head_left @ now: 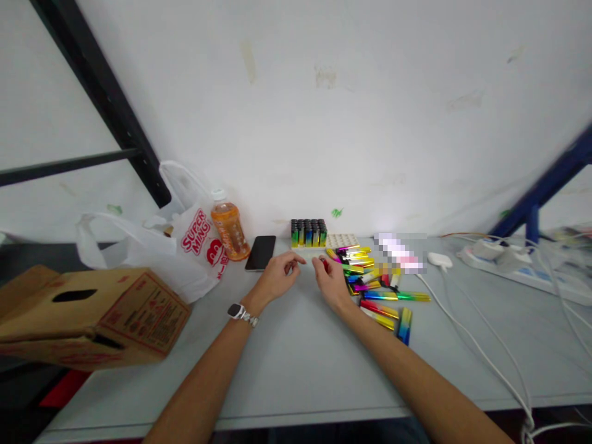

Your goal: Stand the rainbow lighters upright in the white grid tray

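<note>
My right hand [331,281] is closed around a lighter [325,264]; only a small dark and red part of it shows between the fingers. Facing it, my left hand [281,274] has its index finger stretched out towards the right hand, the other fingers partly bent, and nothing visible in it. Beyond both hands, a block of upright lighters [308,234] with black tops stands in a pale holder. Beside it lies a cream tray with round holes [343,240]. Shiny multicoloured lighters [365,285] lie in a loose pile right of my right hand.
Left of the hands are a black phone [261,253], a bottle of orange drink [230,228], a white plastic bag [197,246] and a cardboard box [134,311]. At right lie a blurred-out device [400,253], a white charger [439,261], cables and a power strip [522,265].
</note>
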The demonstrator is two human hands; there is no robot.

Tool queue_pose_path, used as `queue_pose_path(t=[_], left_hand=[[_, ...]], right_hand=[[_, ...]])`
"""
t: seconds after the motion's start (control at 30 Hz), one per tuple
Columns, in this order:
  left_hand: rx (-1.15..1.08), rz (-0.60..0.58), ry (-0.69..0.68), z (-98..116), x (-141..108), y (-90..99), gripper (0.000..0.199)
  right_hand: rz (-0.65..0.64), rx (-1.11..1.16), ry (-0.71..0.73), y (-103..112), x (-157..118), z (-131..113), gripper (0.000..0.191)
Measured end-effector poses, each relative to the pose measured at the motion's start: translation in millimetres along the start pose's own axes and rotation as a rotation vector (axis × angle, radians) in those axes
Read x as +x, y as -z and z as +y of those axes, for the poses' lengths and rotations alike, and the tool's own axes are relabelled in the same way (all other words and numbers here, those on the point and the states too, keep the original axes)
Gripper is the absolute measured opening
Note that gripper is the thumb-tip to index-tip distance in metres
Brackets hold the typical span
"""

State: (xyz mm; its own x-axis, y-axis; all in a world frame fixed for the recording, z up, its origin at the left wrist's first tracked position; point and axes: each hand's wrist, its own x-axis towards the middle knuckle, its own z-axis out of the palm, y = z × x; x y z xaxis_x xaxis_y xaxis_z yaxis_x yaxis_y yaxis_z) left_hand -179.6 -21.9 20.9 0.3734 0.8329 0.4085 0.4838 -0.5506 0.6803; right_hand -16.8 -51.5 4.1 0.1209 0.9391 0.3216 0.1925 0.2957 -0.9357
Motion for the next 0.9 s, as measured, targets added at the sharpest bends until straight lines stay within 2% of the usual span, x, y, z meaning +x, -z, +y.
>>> queue_pose_path(t=[0.17,0.33,0.5,0.6,0.77,0.9], left_hand=[[0.008,-0.110,0.064,-4.0,-2.2,-13.3,0.024],[0.029,-0.167,0.069,-2.3,-4.4,-17.4,0.024],[0.045,-0.188,0.063,-2.8,-4.5,-19.1,0.025],[0.055,-0.212,0.064,-3.6,-4.8,-19.5,0.027],[0.062,-0.223,0.082,-6.0,-4.9,-21.0,0.026],[0.041,-0.227,0.085,-5.4,-5.1,-20.5,0.025]], right_hand=[[0.046,-0.032,0.063,-1.0,-0.9,-0.6,0.027],[0.023,0.005,0.044,0.6,-2.2,-2.1,0.038],[0.021,-0.003,0.055,1.8,-5.0,-3.3,0.046],[0.007,0.017,0.022,0.4,-4.7,-0.6,0.043],[0.077,-0.058,0.063,-1.4,-0.3,2.0,0.031],[0.064,-0.053,0.047,-1.2,0.6,0.6,0.030]])
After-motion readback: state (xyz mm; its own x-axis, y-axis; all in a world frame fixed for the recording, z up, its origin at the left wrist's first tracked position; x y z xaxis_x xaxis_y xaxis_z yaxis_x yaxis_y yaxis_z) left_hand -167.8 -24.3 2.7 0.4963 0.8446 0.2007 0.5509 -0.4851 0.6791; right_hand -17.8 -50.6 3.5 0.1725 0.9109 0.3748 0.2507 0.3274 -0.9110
